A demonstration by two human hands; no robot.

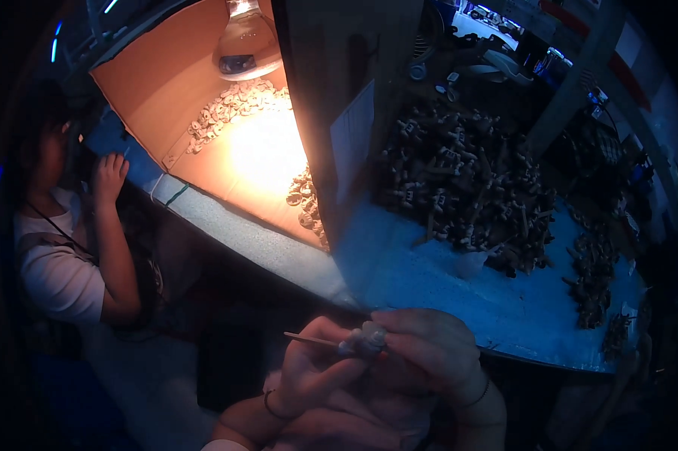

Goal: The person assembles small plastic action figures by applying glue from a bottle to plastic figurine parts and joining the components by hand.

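Observation:
Close in front of my body, both hands meet at a small pale figurine-like piece [365, 340]. My left hand [316, 372] has its fingers closed around the lower part of the piece. A thin wooden stick [309, 340] pokes out to the left from that hand; whether it is fixed to the piece I cannot tell. From the other side, my right hand [433, 347] pinches the piece's rounded end between thumb and fingers. Dim light and the fingers hide most of its detail.
Beyond my hands runs a blue table [429, 270] carrying a big heap of small figure-like pieces [467, 180] and a smaller pile [593, 274]. A lit bulb [247, 45] hangs inside a cardboard box [158, 83] with pale pieces. Another person [68, 255] sits at left.

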